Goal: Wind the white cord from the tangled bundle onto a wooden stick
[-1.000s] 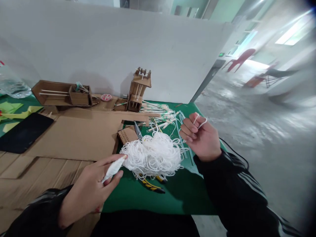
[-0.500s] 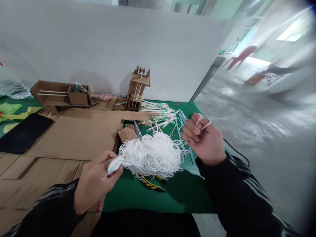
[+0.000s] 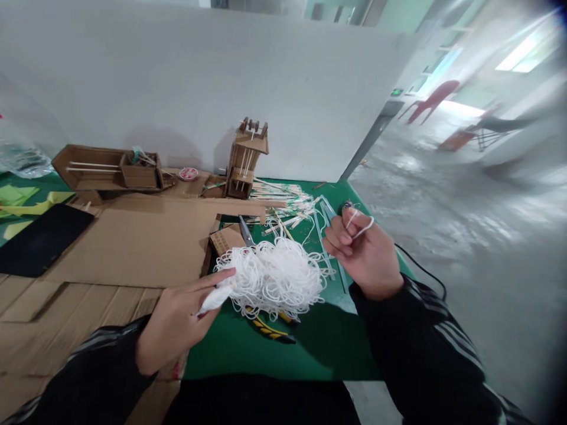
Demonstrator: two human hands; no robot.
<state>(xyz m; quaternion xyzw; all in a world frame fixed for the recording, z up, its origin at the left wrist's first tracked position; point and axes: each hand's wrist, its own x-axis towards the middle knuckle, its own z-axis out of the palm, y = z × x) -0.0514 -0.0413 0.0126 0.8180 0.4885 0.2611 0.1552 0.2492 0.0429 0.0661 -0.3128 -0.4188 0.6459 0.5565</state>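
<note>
A loose heap of white cord (image 3: 283, 277) lies in front of me on the green table. At its left end, my left hand (image 3: 175, 321) grips a white tapered wrapper-like piece (image 3: 215, 299) between thumb and fingers, with the index finger stretched out against the cord. My right hand (image 3: 367, 254) is raised to the right of the heap. Its fingers are curled closed on a short loop of white cord (image 3: 364, 229). Partly beneath the heap lies a tool with yellow and black handles (image 3: 271, 332). A grey metal blade (image 3: 246, 230) shows behind the heap.
Flat cardboard (image 3: 146, 242) covers the left side, with a black phone-like slab (image 3: 44, 239) on it. Cardboard models (image 3: 243, 159) with white sticks stand by the white partition (image 3: 283, 88). Bundled sticks (image 3: 287, 198) lie behind the cord. A thin black cable (image 3: 423, 268) runs off right.
My left index finger has extended forward onto the cord, and the left hand has shifted slightly right with the white piece. My right hand has moved slightly left and still holds the cord loop.
</note>
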